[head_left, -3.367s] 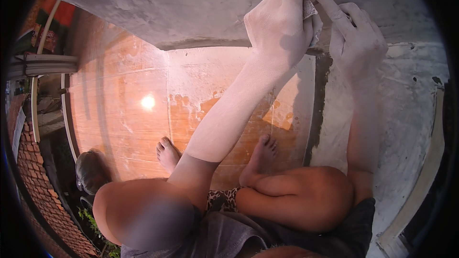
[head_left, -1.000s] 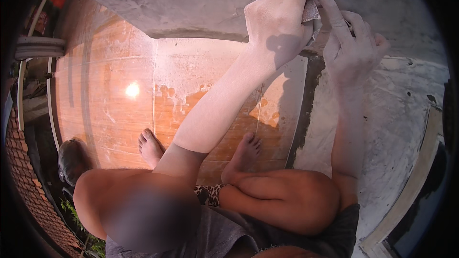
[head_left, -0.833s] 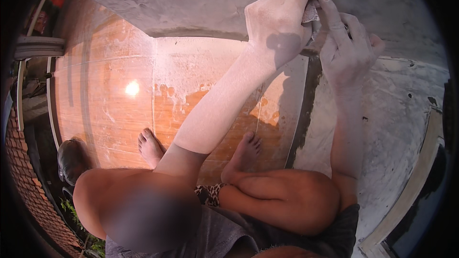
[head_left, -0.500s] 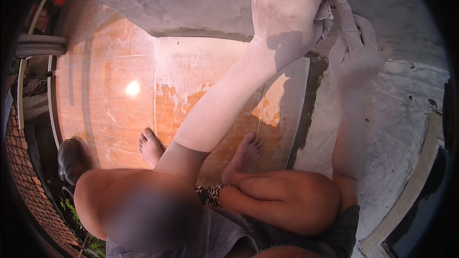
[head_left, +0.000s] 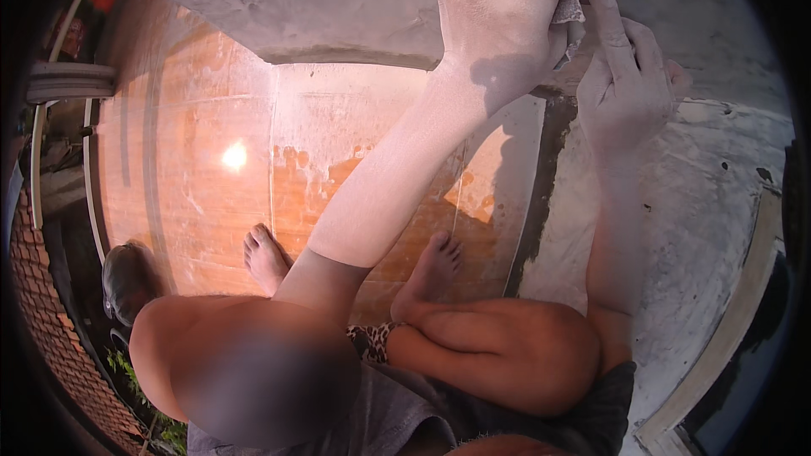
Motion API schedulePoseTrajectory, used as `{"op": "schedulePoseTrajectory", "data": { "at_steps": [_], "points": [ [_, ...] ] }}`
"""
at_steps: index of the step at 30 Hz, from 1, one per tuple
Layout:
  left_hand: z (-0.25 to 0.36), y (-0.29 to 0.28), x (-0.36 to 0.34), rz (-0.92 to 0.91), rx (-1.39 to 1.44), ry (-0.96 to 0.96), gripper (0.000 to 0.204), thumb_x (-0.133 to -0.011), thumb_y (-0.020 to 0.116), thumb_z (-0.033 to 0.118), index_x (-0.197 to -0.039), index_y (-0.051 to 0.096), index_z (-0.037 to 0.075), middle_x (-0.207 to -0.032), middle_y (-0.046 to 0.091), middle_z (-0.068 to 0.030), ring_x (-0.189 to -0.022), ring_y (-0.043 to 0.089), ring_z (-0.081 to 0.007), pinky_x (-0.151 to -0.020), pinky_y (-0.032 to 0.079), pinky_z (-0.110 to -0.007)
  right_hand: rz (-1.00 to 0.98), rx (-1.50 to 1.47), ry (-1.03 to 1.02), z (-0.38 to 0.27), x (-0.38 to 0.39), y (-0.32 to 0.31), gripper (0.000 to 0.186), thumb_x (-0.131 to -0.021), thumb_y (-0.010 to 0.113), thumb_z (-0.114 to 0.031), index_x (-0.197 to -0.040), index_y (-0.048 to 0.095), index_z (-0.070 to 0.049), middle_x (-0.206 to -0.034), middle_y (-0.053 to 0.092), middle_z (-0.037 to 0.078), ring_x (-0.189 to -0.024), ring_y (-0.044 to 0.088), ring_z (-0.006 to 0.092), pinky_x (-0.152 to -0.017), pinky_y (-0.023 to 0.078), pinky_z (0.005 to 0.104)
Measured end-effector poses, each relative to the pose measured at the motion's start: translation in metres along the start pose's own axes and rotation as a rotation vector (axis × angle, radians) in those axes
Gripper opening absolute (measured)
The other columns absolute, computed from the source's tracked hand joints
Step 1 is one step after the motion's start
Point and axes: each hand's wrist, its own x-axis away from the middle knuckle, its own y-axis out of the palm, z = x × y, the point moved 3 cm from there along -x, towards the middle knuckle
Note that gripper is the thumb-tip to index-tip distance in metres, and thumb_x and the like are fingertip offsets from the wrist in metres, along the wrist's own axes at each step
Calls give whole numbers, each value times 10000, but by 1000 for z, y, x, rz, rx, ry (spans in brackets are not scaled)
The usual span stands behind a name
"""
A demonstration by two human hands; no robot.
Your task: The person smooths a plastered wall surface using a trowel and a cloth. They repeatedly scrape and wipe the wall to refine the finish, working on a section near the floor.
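Pale dust coats both my hands and forearms. My left hand [head_left: 507,17] is raised against the grey wall with its fingers bent around a torn, rough-edged greyish piece [head_left: 569,8] that looks like sandpaper. Part of that piece lies hidden under the fingers. Just to the right, my right hand [head_left: 625,93] has one finger stretched up to the left fingertips, beside the piece. Its other fingers are half bent and spread apart. Whether the right fingertip presses on the piece cannot be made out.
A grey plastered wall [head_left: 296,4] rises ahead, its lower edge above orange tiles [head_left: 203,211] smeared with white. A rough cement surface [head_left: 667,228] lies at right, bordered by a pale strip [head_left: 718,338]. My bare feet and bent knees fill the lower middle. A dark rounded object [head_left: 128,283] stands left.
Both hands have shifted very slightly up and left in the picture, with the rough-edged piece. My grip looks the same.
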Motion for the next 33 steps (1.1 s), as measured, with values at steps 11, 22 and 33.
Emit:
{"op": "schedulePoseTrajectory", "data": {
  "at_steps": [11, 22, 33],
  "points": [
    [-15, -2, 26, 84, -43, 83, 266, -768, 722, 45, -1015, 685, 136, -860, 717, -28, -708, 705, -227, -601, 548, -342, -127, 14, -31, -9, 21, 17, 617, -817, 625, -24, -1331, 709, -355, -871, 630, -133, -679, 539, 44, -746, 283, 317],
    [-39, -4, 52, 85, -96, -12, 226, -807, 744, 117, -1024, 685, 135, -848, 715, -33, -682, 698, -234, -597, 541, -345, -176, -76, -24, -26, 45, 38, 636, -827, 630, -24, -1365, 687, -360, -856, 604, -101, -677, 529, 71, -761, 298, 318],
    [-27, -4, 31, 27, -118, 132, 212, -810, 724, 162, -1013, 664, 152, -807, 674, -6, -664, 673, -205, -536, 508, -339, -99, -189, 61, -22, 44, 36, 539, -836, 605, 11, -1324, 720, -185, -892, 693, -56, -748, 618, 104, -771, 366, 298]
  ]
}}
